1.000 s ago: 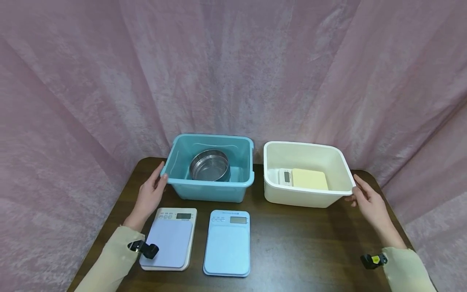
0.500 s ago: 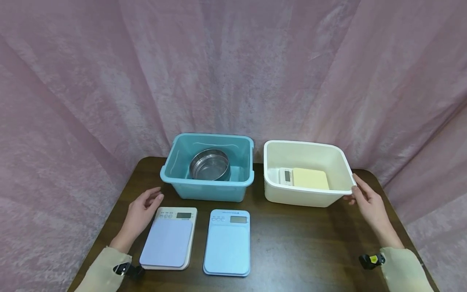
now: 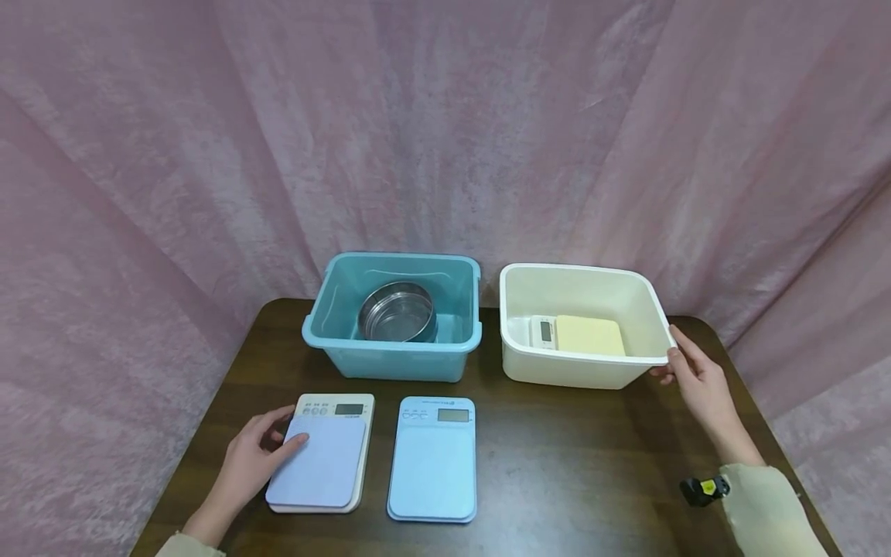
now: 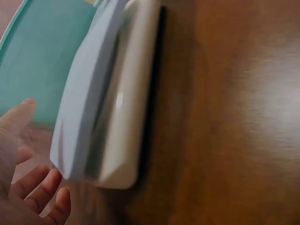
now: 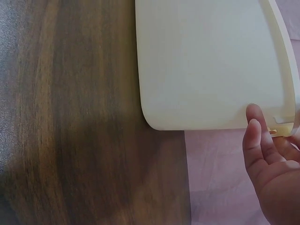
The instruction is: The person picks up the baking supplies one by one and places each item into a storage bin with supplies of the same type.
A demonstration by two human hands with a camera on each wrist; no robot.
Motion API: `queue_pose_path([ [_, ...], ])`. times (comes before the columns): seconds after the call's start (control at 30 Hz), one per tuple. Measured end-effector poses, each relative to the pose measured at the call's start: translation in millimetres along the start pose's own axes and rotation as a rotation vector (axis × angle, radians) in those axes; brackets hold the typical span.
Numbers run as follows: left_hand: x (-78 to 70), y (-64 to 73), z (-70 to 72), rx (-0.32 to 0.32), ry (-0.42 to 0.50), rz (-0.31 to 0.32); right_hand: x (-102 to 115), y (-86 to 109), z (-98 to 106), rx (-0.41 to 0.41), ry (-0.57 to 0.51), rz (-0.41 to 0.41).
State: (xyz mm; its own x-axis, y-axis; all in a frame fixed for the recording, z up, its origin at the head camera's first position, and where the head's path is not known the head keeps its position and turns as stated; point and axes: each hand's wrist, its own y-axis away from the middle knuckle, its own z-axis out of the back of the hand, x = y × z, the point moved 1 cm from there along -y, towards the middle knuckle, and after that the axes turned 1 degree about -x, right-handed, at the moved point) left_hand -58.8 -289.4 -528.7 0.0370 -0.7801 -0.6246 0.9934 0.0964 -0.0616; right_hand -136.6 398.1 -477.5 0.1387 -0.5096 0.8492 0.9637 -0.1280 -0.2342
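A kitchen scale with a lavender platform and cream body lies at the table's left front. My left hand is at its left side, thumb over the platform and fingers by the edge. In the left wrist view the thumb and fingers are spread apart around the platform's corner. With my right hand I grip the right end of a white plastic bin, thumb at the rim and fingers beneath it. Inside the bin lies a white scale with a pale yellow platform.
A blue plastic bin stands back left, with a round metal sieve inside. Right of the lavender scale lies a light blue kitchen scale. A pink curtain hangs behind the wooden table.
My left hand has left the blue bin's rim and come down toward me to the lavender scale. My right hand keeps its grip on the white bin.
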Motion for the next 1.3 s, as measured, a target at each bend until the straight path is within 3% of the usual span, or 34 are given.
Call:
queue_pose_path([
  [0.53,15.4,48.8,-0.1,0.067,-0.003,0.111,3,1.6,-3,-0.002,-0.043,0.038],
  [0.73,17.6,55.2,-2.9,0.091,0.021,0.141,2,1.5,-2,-0.006,-0.042,0.027],
  [1.1,17.8,63.5,-4.5,0.034,0.014,0.133,-1,1.2,-2,-0.011,-0.033,0.034],
  [1.3,18.4,64.4,-4.5,0.036,0.019,0.148,-2,1.4,-2,-0.016,-0.046,0.053],
])
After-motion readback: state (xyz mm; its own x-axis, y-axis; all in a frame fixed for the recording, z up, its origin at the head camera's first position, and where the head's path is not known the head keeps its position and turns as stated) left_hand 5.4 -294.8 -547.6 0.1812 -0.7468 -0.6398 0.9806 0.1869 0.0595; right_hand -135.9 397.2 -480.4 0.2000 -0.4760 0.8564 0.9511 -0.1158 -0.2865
